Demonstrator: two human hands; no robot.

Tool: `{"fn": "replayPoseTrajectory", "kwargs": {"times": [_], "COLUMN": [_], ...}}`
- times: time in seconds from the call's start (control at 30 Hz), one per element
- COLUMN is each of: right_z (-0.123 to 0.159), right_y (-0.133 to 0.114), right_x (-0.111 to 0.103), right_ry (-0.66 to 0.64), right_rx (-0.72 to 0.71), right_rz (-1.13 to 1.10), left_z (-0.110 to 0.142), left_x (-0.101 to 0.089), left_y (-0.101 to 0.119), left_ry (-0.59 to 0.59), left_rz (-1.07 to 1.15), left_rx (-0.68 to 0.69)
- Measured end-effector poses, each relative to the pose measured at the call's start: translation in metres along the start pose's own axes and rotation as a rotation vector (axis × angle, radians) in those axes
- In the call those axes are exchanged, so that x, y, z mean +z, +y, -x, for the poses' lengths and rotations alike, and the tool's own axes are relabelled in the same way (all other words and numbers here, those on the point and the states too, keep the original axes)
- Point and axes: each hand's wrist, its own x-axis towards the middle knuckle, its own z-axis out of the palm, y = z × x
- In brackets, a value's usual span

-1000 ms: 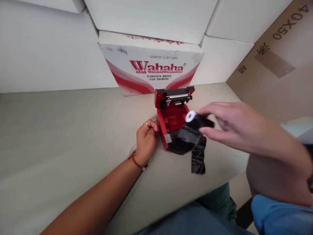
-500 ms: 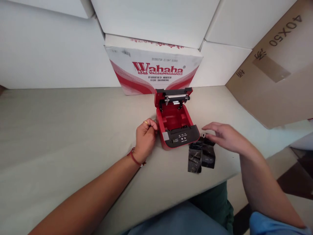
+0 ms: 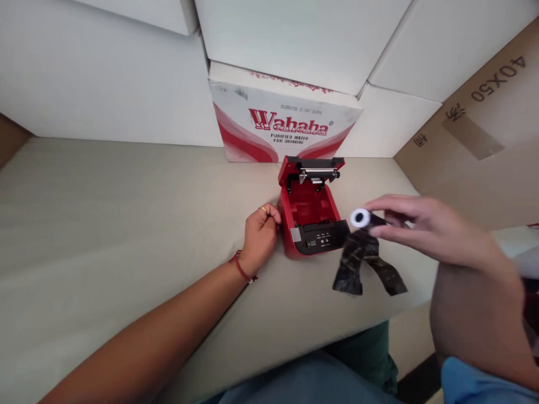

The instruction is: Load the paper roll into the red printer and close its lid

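Observation:
A small red and black label printer [image 3: 289,233] stands on the table with its lid [image 3: 311,164] tilted up and its red inner bay showing. Against its left wall rests my left hand [image 3: 261,233], fingers curled in; whether they pinch anything is hidden. To the right of the printer, my right hand [image 3: 415,221] pinches a small roll [image 3: 360,218] between thumb and fingers, its white ring-shaped end facing left. Two creased dark strips with pale streaks [image 3: 351,266] hang below the roll, one spreading right. The right hand is slightly blurred.
Behind the printer a white and red Wahaha water carton [image 3: 290,126] leans under large white boxes [image 3: 290,33]. A brown cardboard box [image 3: 484,134] bounds the table at the right. The table's front edge [image 3: 303,356] runs close to the body.
My right hand has taken hold of the roll and lifted it off the table, the dark strips trailing from it. My left hand stays beside the printer. The view has shifted slightly.

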Motion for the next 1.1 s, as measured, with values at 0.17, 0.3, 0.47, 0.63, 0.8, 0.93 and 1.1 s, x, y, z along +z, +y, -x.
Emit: {"fn": "replayPoseTrajectory", "kwargs": {"times": [0.17, 0.3, 0.47, 0.63, 0.8, 0.93, 1.1], "right_z": [-0.068, -0.101, -0.113, -0.119, -0.114, -0.091, -0.091], "right_y": [-0.04, -0.062, -0.068, -0.057, -0.046, -0.038, -0.015], "right_x": [0.055, 0.084, 0.091, 0.103, 0.102, 0.081, 0.07], "right_ry": [-0.036, -0.154, -0.231, -0.235, -0.185, -0.07, 0.552], "right_rx": [0.038, 0.108, 0.126, 0.105, 0.073, 0.065, 0.083], "right_rz": [0.186, 0.407, 0.516, 0.469, 0.258, -0.18, -0.379], "left_z": [-0.001, 0.0, 0.021, 0.052, 0.059, 0.059, 0.06], "left_x": [0.0, -0.001, 0.003, 0.013, 0.013, 0.011, 0.013], "left_y": [-0.004, -0.003, 0.011, 0.022, 0.024, 0.022, 0.022], "left_ry": [-0.018, -0.012, 0.102, -0.056, -0.17, -0.198, -0.201], "left_rz": [-0.025, -0.074, -0.24, -0.603, -0.728, -0.717, -0.721], "left_rx": [0.042, 0.122, 0.522, 1.09, 1.131, 1.191, 1.226]}}
